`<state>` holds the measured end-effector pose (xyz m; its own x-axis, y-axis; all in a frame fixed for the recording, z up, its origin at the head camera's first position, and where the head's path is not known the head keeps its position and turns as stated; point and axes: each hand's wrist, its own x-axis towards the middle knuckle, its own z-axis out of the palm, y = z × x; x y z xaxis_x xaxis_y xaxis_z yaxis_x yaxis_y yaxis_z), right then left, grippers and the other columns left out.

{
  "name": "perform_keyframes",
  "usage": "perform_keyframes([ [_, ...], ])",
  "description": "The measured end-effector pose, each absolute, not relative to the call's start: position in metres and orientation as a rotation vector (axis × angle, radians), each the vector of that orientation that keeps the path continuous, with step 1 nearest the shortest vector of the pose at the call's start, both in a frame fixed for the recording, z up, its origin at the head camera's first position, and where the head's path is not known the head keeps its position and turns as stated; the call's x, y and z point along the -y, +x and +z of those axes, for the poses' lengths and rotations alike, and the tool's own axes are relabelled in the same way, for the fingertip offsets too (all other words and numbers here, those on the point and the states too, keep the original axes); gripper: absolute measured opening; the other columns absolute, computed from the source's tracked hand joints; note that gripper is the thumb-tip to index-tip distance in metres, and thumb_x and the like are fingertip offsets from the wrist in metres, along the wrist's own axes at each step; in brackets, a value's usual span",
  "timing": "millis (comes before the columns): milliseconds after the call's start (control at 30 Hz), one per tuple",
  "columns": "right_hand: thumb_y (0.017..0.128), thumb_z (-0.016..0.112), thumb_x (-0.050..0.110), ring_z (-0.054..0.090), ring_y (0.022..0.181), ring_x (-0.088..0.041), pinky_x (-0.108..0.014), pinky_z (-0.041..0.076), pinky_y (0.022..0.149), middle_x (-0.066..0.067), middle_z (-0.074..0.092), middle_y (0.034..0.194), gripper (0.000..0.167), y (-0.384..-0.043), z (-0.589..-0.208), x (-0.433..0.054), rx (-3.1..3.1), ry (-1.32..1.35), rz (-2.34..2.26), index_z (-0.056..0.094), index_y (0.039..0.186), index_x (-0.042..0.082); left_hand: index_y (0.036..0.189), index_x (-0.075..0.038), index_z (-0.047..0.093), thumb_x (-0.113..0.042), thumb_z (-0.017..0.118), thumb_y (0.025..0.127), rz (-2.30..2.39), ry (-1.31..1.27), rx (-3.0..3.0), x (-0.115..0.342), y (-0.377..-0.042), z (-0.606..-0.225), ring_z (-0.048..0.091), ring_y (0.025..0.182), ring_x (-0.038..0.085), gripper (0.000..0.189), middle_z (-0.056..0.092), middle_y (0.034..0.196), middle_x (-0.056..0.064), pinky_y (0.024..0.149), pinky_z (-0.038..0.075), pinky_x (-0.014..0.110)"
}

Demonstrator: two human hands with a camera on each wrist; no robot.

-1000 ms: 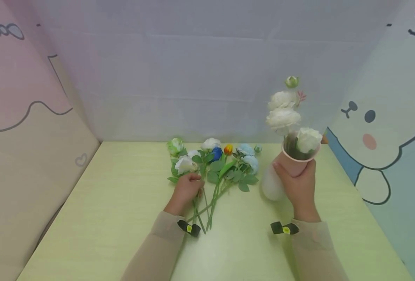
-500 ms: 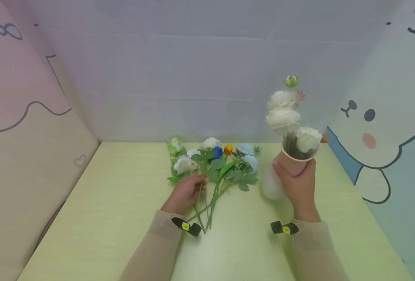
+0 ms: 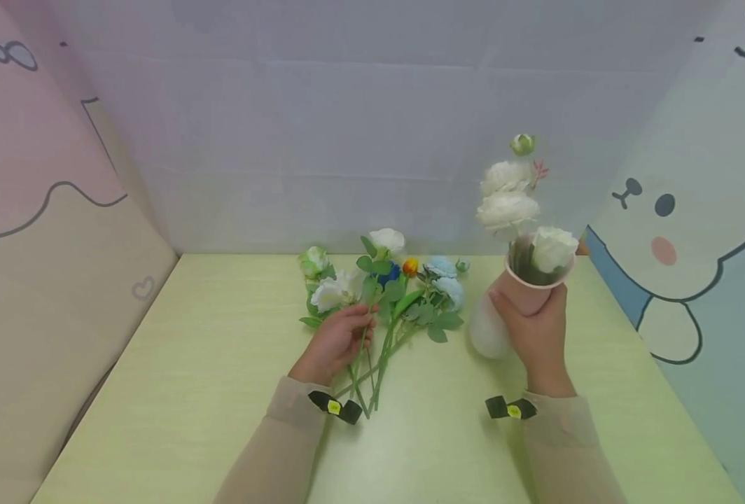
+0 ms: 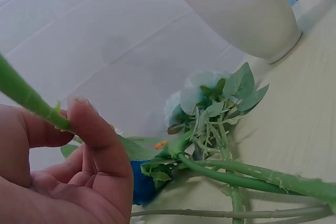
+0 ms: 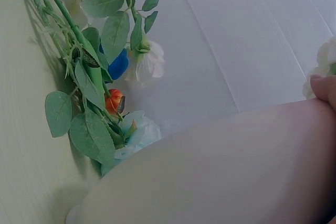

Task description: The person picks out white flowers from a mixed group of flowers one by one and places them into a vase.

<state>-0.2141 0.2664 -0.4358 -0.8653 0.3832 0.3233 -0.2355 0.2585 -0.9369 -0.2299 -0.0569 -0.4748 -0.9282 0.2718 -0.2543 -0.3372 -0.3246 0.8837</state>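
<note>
My left hand [image 3: 339, 339] pinches the green stem [image 4: 31, 98] of a white rose [image 3: 388, 241] between thumb and finger. The bloom is raised above the other flowers, leaves along its stem. On the right, my right hand [image 3: 539, 343] grips the neck of a vase [image 3: 489, 329], pink at the top and white at the base, which leans to the right. Inside the vase stand a white rose [image 3: 552, 249], white ruffled blooms [image 3: 507, 210] and a green bud [image 3: 523, 145]. The right wrist view shows the vase's pale body [image 5: 210, 177] up close and part of the right hand.
Around the left hand lie a white flower [image 3: 330, 294], a green-white flower [image 3: 314, 262], a blue rose [image 5: 118, 64], an orange tulip [image 3: 410, 267] and light blue flowers [image 3: 448, 290], their stems crossing on the pale yellow table [image 3: 221, 378]. A grey-white wall [image 3: 372, 140] stands behind.
My left hand has moved slightly right and taken hold of a white rose's stem, and that bloom has lifted off the pile. The right hand and the vase stay put.
</note>
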Motion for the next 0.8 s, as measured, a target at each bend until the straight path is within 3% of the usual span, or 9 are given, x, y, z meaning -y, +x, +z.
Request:
perform_keyframes([
  [300,0.079,0.088,0.011,0.049,0.119,-0.014,-0.03,0.038,0.104,0.0,0.051,0.138,0.089,-0.213,-0.435,-0.266,2.054,-0.151,1.634,0.036,0.15,0.015,0.146,0.007,0.045,-0.004,0.051,0.106,2.253,0.005,-1.589,0.057,-0.227,-0.469,0.056,0.08,0.011,0.041,0.048,0.148,0.021,0.066,0.049,0.021],
  [567,0.08,0.086,0.01,0.049,0.118,-0.014,-0.03,0.037,0.103,-0.003,0.052,0.137,0.085,-0.204,-0.419,-0.257,2.065,-0.165,1.635,0.036,0.149,0.01,0.139,0.008,0.049,-0.004,0.057,0.103,2.19,0.095,-1.656,0.057,-0.223,-0.464,0.06,0.088,0.014,0.039,0.048,0.15,0.022,0.078,0.053,0.024],
  [700,0.08,0.087,0.011,0.049,0.118,-0.015,-0.031,0.037,0.104,-0.002,0.052,0.137,0.086,-0.205,-0.422,-0.259,2.064,-0.166,1.645,0.036,0.149,0.012,0.135,0.007,0.051,-0.003,0.059,0.102,2.164,0.136,-1.71,0.057,-0.222,-0.465,0.062,0.089,0.015,0.036,0.053,0.14,0.025,0.08,0.054,0.028],
  [800,0.079,0.088,0.011,0.049,0.118,-0.014,-0.032,0.037,0.104,0.0,0.051,0.137,0.088,-0.211,-0.431,-0.264,2.059,-0.162,1.649,0.036,0.15,0.014,0.135,0.005,0.052,-0.002,0.061,0.101,2.163,0.136,-1.732,0.056,-0.221,-0.462,0.062,0.088,0.016,0.035,0.06,0.122,0.018,0.082,0.054,0.032],
])
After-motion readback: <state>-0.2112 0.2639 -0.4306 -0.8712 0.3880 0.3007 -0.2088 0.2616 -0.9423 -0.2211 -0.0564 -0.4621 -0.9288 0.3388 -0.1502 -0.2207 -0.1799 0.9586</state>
